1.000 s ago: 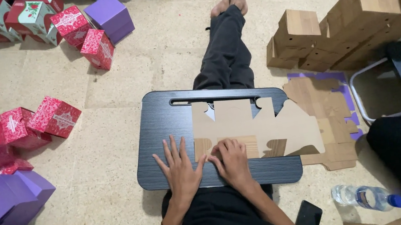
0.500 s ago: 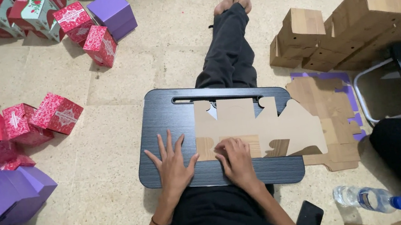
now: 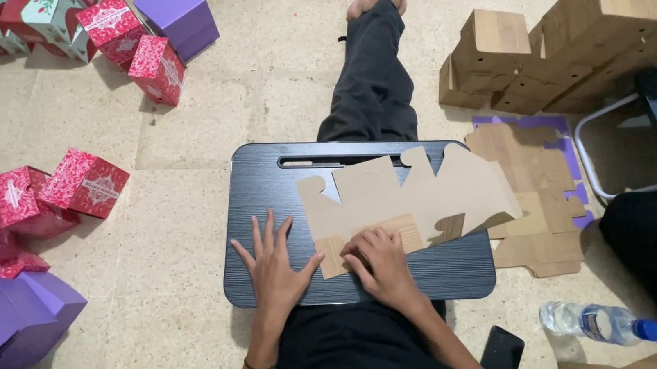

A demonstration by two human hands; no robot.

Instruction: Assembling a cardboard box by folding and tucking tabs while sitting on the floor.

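Cardboard (image 3: 412, 195), flat and cut into a box shape, lies on the black lap tray (image 3: 263, 192) that rests over the person's legs. It sits on the middle and right part of the tray, and its right end hangs just past the tray's edge. Its near strip is folded up and over, so the wood-look side shows there. The left hand (image 3: 273, 265) lies flat and open on the bare tray, fingers spread, with the thumb touching the left end of the folded strip. The right hand (image 3: 382, 261) is curled, and its knuckles and fingertips press down on the folded strip; it is not gripping anything. To do this fold well, I think the hand should press hard and slide along the whole strip, so the crease comes out straight and sharp, while the other hand keeps the sheet from sliding. More flat brown sheets (image 3: 533, 210) lie on the floor just right of the tray, on top of a purple sheet. Made-up brown boxes (image 3: 560, 43) are piled far right. Red boxes (image 3: 81, 184) and purple boxes (image 3: 177, 16) sit to the left, near and far. A water bottle (image 3: 596, 321) lies near right, and a dark phone (image 3: 502, 354) lies beside the person's right arm.
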